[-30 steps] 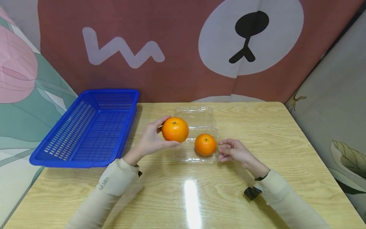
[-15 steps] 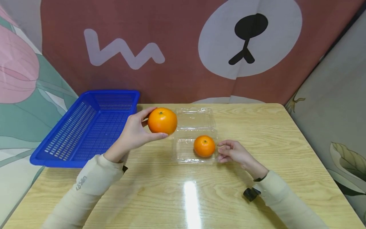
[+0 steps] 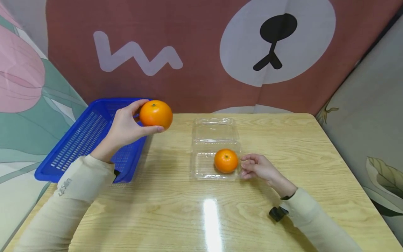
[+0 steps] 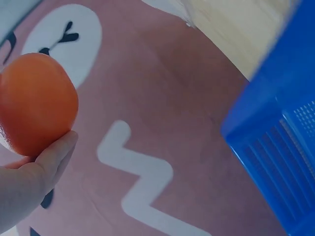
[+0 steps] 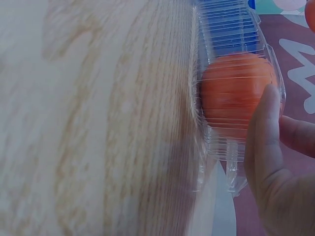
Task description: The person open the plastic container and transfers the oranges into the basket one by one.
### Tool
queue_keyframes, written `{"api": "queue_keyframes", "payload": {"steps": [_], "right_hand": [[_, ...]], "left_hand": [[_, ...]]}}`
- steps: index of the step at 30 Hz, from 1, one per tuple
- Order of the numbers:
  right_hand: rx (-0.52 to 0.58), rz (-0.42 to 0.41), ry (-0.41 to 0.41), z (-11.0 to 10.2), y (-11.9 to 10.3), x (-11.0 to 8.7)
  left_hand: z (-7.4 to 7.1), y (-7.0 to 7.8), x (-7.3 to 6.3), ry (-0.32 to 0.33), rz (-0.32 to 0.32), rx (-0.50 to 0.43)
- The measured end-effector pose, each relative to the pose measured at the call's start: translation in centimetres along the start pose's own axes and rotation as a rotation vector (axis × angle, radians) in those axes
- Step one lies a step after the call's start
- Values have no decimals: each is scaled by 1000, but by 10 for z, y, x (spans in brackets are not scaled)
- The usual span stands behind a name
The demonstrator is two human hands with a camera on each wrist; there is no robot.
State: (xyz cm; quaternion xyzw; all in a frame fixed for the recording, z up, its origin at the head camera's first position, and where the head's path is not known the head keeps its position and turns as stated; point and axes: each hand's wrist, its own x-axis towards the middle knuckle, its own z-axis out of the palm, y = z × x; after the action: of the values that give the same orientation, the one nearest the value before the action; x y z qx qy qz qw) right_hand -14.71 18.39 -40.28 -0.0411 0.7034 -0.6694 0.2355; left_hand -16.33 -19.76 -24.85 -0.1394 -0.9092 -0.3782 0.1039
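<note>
My left hand (image 3: 126, 124) grips a large orange (image 3: 156, 114) between thumb and fingers, up in the air by the right side of the blue basket (image 3: 133, 164). In the left wrist view the same orange (image 4: 39, 103) sits against the fingertips. A clear plastic clamshell box (image 3: 201, 168) lies on the table with its lid folded back. Inside its right half rests a second orange (image 3: 226, 161). My right hand (image 3: 256, 166) pinches the box's right edge with curled fingers. Seen from the right wrist, the fingers (image 5: 268, 113) lie at the ribbed wall beside that orange.
The blue basket stands at the table's left side, its mesh floor partly hidden by my left arm. Behind the wooden table (image 3: 299, 147) hangs a brown cloth (image 3: 195, 91) with a bear face. A patterned cloth (image 3: 368, 115) hangs on the right.
My left hand has carried its orange up and to the left, from above the plastic box to beside the basket. The right hand, the box and the second orange have stayed in place.
</note>
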Motion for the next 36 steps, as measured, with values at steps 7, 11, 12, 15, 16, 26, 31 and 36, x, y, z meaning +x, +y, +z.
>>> {"api": "queue_keyframes", "payload": {"steps": [7,11,12,15,16,26,31,36], "right_hand": [[7,14,7,1,-2,0],[10,10,7,2,-2,-1],[7,9,7,2,-1,-1],[4,10,18,1,-1,-3],[0,8,19,0,-1,-3],[-4,2,17,-1,2,-1],[6,13,30,1,1,-2],[7,18,31,1,1,-1]], "left_hand": [[-21,-14,10,9,-78,44],[-30,-25,15,-5,-113,15],[-33,-28,17,-10,-119,7],[-38,-38,22,-23,-129,1],[-40,-42,23,-27,-133,13],[-44,-81,34,12,-199,48],[-45,-97,39,26,-210,42],[-44,-113,45,11,-244,22]]}}
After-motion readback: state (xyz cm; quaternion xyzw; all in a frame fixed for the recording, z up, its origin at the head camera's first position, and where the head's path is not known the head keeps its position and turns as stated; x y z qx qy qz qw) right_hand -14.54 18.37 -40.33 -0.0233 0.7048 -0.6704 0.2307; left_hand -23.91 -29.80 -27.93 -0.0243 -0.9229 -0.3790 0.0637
